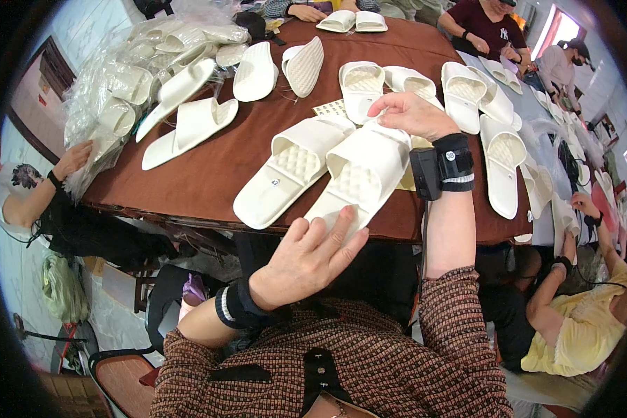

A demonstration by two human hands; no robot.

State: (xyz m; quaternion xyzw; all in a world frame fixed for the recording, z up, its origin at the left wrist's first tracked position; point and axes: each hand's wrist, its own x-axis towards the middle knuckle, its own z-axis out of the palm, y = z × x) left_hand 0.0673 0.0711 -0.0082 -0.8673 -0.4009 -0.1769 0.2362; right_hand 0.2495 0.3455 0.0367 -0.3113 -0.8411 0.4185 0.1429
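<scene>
While the left hand (306, 258) lies open with fingers spread, its fingertips touch the heel end of a white slipper (361, 174) that rests on the brown desk (209, 167), near the front edge. At the far end of the same slipper, the right hand (411, 113) is loosely curled, and its fingers press on the toe end; it is not closed around it. A second slipper (285, 174) lies just beside, on the left, touching the first. More white slippers (188, 125) lie around, and some in plastic bags (118, 83) at the far left.
</scene>
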